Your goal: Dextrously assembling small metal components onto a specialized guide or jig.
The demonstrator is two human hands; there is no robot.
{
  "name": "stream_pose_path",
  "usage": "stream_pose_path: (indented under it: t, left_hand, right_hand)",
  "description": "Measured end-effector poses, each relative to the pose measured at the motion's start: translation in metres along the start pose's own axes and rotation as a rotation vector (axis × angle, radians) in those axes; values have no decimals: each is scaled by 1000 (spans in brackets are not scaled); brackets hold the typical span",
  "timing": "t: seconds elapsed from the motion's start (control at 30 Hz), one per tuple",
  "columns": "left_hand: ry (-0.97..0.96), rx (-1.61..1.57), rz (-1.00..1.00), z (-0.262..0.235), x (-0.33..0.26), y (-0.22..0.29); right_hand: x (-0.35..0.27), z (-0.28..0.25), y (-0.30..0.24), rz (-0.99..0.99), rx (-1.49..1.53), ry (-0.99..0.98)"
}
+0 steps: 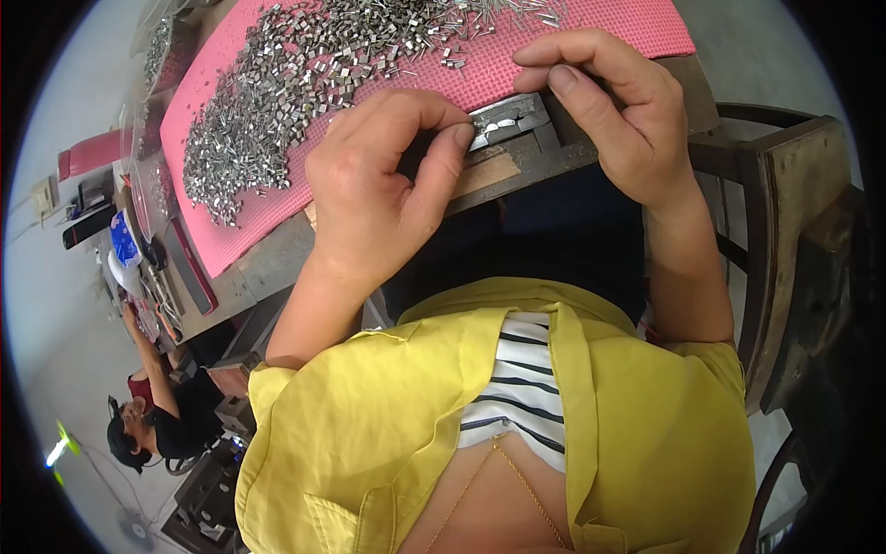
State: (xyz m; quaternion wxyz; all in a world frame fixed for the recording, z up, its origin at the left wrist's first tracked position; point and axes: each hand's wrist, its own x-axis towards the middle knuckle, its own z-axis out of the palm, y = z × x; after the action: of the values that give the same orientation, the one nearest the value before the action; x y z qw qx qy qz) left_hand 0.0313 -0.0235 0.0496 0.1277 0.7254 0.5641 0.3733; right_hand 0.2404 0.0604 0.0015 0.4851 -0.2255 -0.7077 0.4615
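At the table's near edge sits a small metal fixture with shiny silver pieces lying in its groove. My left hand is closed in a pinch at the fixture's left end, thumb and forefinger tips nearly together. Whatever lies between those tips is too small to make out. My right hand hovers just above and right of the fixture, its thumb curled in against the fingers. Anything it pinches is hidden. Beyond both hands, a heap of small metal pieces spreads over a pink textured mat.
Thin metal pins lie at the mat's far side. Clear plastic bags of metal parts stand along the left. A wooden chair is close on the right. Farther left, another person sits by a bench with tools.
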Motion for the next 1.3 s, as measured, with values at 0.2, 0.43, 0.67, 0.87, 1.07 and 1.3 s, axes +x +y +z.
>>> stream_pose_path:
  t: [0.2,0.43,0.67,0.87,1.07,1.3]
  left_hand:
    - [-50,317,162,-5,3,12]
    - [-56,385,249,-6,4,19]
    - [-76,82,-4,-12,-3,5]
    - [-27,193,114,-13,2,6]
    - [-140,269,93,-4,0,23]
    - [29,-217,-222,-24,-3,6]
  right_hand:
    - [0,2,1,-24,17,24]
    - [-2,2,-1,-12,16,9]
    - [-2,-1,0,-15,20,11]
    - [7,-5,-11,14,-58,-42]
    - [-1,-19,-25,115,-168,-70]
    - [-2,-20,-28,143,-171,-77]
